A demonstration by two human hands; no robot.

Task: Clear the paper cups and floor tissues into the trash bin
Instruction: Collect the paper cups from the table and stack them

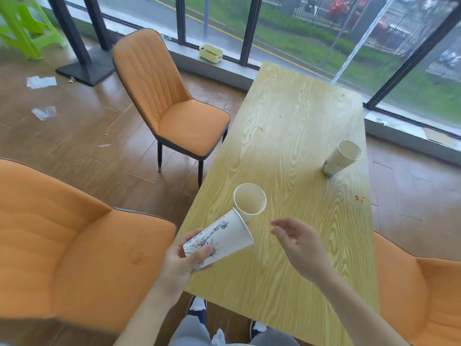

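Note:
My left hand (183, 259) grips a white paper cup with black line drawings (224, 237), held tilted on its side over the near left corner of the wooden table (287, 146). Just beyond its rim a plain paper cup (249, 202) stands upright on the table. My right hand (296, 243) hovers open above the table, to the right of both cups, holding nothing. A third paper cup (343, 158) stands near the table's right edge. Tissues lie on the floor at the far left: a white one (41, 81) and a crumpled clear one (44, 112). No trash bin is in view.
Orange chairs stand left of the table (172, 101), at the near left (74, 240) and near right (424, 283). A black pedestal base (84, 68) and green stool (22, 28) stand at the back left. A small yellow box (210, 53) sits on the window sill.

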